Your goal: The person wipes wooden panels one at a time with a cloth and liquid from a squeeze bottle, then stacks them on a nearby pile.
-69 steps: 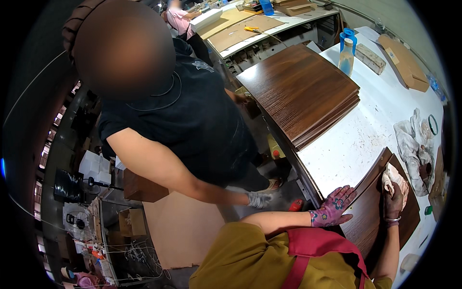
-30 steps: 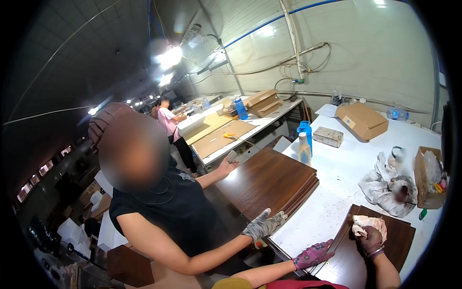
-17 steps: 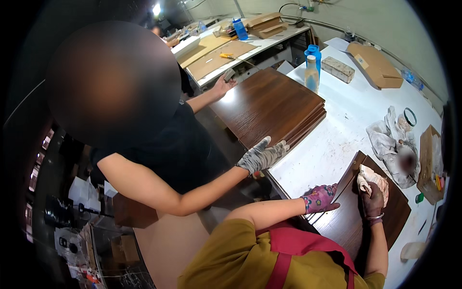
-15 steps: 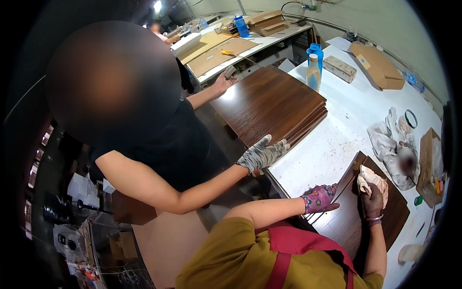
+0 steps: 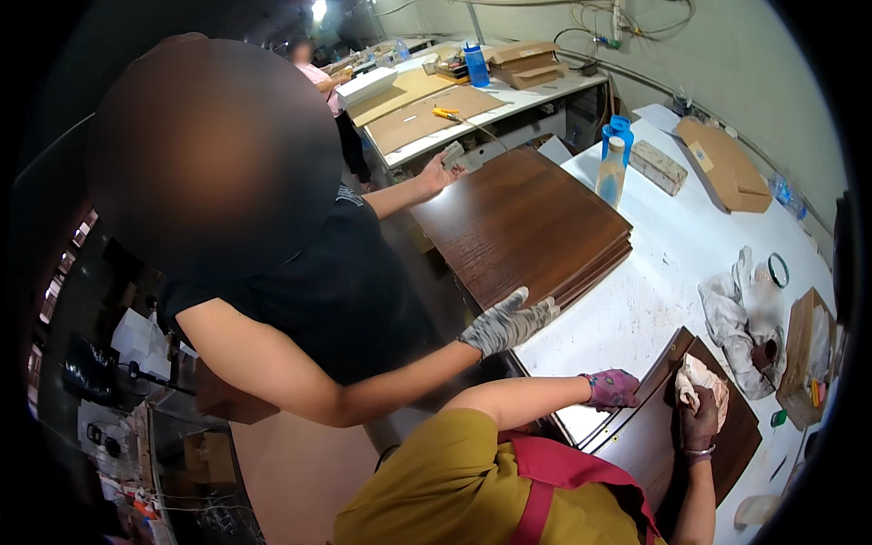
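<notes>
My left hand (image 5: 610, 389), in a purple patterned glove, has its fingers curled at the left edge of a dark brown wooden panel (image 5: 649, 431). In a dark brown glove, my right hand (image 5: 698, 422) grips a crumpled, stained pale cloth (image 5: 701, 386) against the panel's upper face. At least one more panel edge shows under it. Across from me, a co-worker's striped grey glove (image 5: 509, 324) lies at the near edge of a stack of brown panels (image 5: 531, 222). The co-worker's bare hand (image 5: 439, 173) has a small grey block (image 5: 452, 154) at the stack's far corner.
On the white table (image 5: 668, 263) stand a blue bottle (image 5: 618, 130), a cloudy bottle (image 5: 611, 173) and a dirty block (image 5: 658, 167). A soiled white cloth (image 5: 727, 313) and a cardboard box (image 5: 804, 359) lie to the right. Another worktable (image 5: 436, 118) stands farther back.
The view has shifted, so the table and panels sit lower in the picture. My left hand's fingers are curled more at the panel edge. My right hand still holds the cloth on the panel.
</notes>
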Action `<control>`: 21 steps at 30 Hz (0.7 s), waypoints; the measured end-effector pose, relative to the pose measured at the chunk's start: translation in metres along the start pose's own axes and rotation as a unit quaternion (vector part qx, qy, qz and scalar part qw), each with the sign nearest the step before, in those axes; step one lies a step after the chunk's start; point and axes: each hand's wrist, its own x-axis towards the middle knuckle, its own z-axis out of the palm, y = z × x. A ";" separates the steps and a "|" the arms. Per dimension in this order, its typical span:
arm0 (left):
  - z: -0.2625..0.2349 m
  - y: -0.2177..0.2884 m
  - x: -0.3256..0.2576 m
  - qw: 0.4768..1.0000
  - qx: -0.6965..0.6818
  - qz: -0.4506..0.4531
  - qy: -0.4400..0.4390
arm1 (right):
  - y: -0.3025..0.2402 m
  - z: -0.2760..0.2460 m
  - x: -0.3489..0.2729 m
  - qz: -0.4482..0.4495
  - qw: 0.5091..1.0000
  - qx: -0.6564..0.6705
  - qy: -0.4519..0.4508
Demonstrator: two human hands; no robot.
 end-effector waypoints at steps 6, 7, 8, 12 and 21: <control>0.032 -0.080 0.083 0.979 -0.186 0.007 -0.079 | -0.020 -0.001 0.005 -0.040 0.998 -0.057 0.003; 0.030 -0.076 0.084 0.974 -0.204 -0.015 -0.093 | -0.020 -0.002 0.005 -0.032 0.998 -0.058 0.003; 0.027 -0.073 0.083 0.969 -0.222 -0.038 -0.104 | -0.020 -0.003 0.004 -0.026 0.998 -0.059 0.000; 0.016 -0.060 0.077 0.979 -0.158 0.004 -0.127 | -0.016 0.001 0.004 -0.027 0.998 -0.061 0.015; 0.011 -0.064 0.071 0.924 -0.323 -0.020 -0.202 | -0.024 -0.004 0.005 -0.023 0.997 -0.072 0.018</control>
